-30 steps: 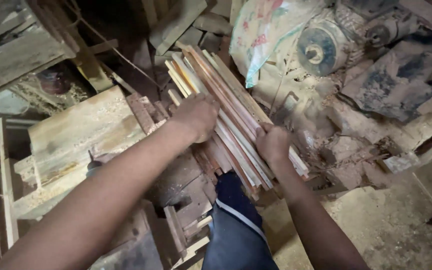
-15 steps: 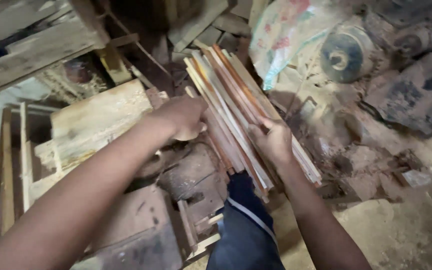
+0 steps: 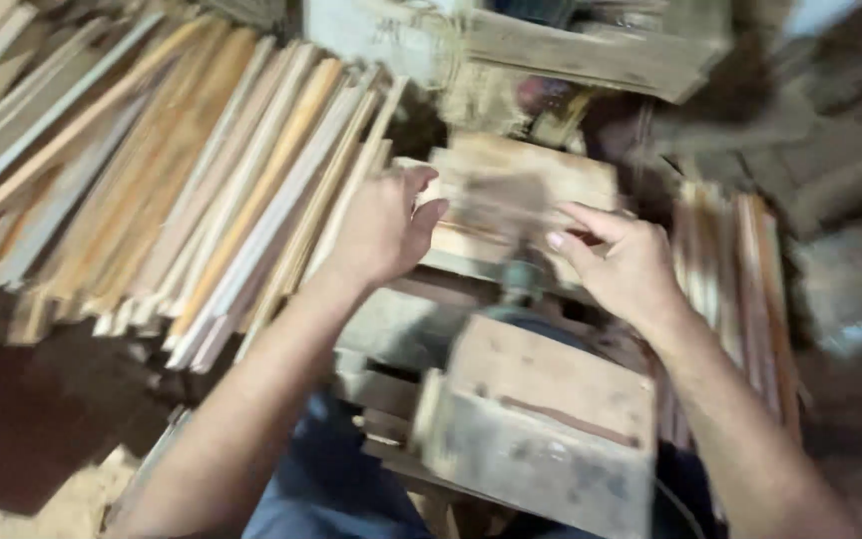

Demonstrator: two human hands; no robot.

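Observation:
My left hand (image 3: 383, 228) hovers open beside the right edge of a large slanted stack of thin wooden slats (image 3: 182, 180), its fingers spread and holding nothing. My right hand (image 3: 619, 262) is open too, fingers loosely curled, above a rough wooden block (image 3: 521, 190). A smaller bundle of slats (image 3: 740, 289) stands just right of my right wrist. Both forearms reach forward over a grey wooden box-like piece (image 3: 541, 429). The picture is blurred by motion.
Weathered planks and a wooden frame (image 3: 591, 50) lie at the top. Sawdust covers the floor at the bottom left (image 3: 42, 509). My blue trousers (image 3: 321, 489) show below my arms. Dark clutter fills the right side.
The view has swung left. Both hands have let go of the slat bundle, which now stands at the right. A large stack of slats has come into view on the left.

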